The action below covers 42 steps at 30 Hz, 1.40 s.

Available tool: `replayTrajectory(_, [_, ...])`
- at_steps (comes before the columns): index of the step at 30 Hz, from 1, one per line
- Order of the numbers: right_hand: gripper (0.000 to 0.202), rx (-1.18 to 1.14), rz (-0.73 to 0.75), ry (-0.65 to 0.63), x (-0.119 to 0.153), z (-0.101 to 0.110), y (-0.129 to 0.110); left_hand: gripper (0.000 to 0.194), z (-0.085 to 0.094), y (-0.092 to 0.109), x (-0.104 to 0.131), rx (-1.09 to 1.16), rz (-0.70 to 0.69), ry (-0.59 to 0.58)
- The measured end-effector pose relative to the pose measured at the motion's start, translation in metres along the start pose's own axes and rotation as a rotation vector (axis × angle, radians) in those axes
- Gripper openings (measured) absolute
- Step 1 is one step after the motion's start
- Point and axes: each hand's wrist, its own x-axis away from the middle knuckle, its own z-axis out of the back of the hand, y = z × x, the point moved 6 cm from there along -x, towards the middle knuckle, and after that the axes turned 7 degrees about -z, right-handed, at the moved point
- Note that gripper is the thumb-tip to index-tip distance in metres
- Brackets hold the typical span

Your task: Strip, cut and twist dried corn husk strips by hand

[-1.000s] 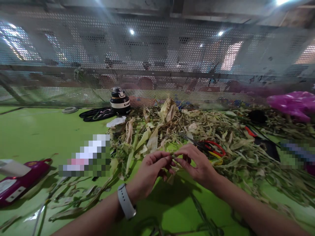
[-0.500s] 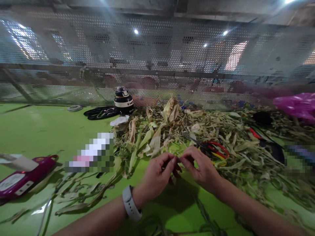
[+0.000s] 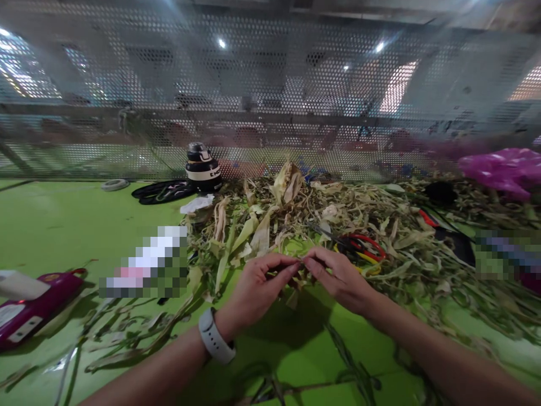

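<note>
My left hand point(image 3: 260, 286), with a pale watch band point(image 3: 215, 336) on its wrist, pinches thumb and index finger together above the green table point(image 3: 291, 344). Facing it, my right hand point(image 3: 338, 276) makes a similar pinch, and the fingertips of both almost meet. Whatever sits between them is too small to name. Just beyond lies a heap of dry husks and leaves point(image 3: 262, 231). Scissors with red handles point(image 3: 367, 246) rest on that heap behind my right hand, beside something yellow. Long dark green strips point(image 3: 344, 355) lie on the table below my hands.
A black bottle point(image 3: 203, 172) stands at the back, a black pouch point(image 3: 163, 192) and a pale ring point(image 3: 115, 184) left of it. A magenta power strip point(image 3: 42, 304) with a plug lies at left. A purple bag point(image 3: 502, 172) is at far right, before a perforated metal screen point(image 3: 262, 124).
The view has shifted slightly, so the surroundings sit further left. Both hands stay pinched, fingertips close together; my left fingers have straightened a little.
</note>
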Motion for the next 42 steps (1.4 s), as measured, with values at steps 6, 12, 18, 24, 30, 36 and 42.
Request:
replayTrajectory(6, [0.023,-0.156,-0.068,-0.077,-0.002,-0.003,0.004,0.016,0.003,-0.005,-0.002,0.071,0.050,0.005])
replayTrajectory(12, [0.021,-0.231,-0.092,-0.154,-0.002,-0.007,0.010,0.018,0.002,-0.019,0.000,0.176,0.158,0.028])
replayTrajectory(18, [0.018,-0.400,-0.132,-0.174,-0.005,0.004,0.009,0.015,0.011,-0.016,-0.002,0.285,0.175,0.112])
replayTrajectory(24, [0.020,-0.653,-0.161,0.141,-0.012,0.059,0.017,0.017,0.036,-0.015,-0.009,0.290,0.139,0.294])
replayTrajectory(30, [0.021,-0.767,-0.170,0.232,-0.014,0.072,0.021,0.019,0.028,-0.008,-0.009,0.109,0.058,0.190])
replayTrajectory(36, [0.021,-0.858,-0.151,0.320,-0.014,0.086,0.025,0.021,0.055,-0.009,-0.014,0.193,0.042,0.417])
replayTrajectory(42, [0.023,-0.913,-0.159,0.383,-0.013,0.100,0.026,0.024,0.079,-0.013,-0.022,0.300,0.084,0.584])
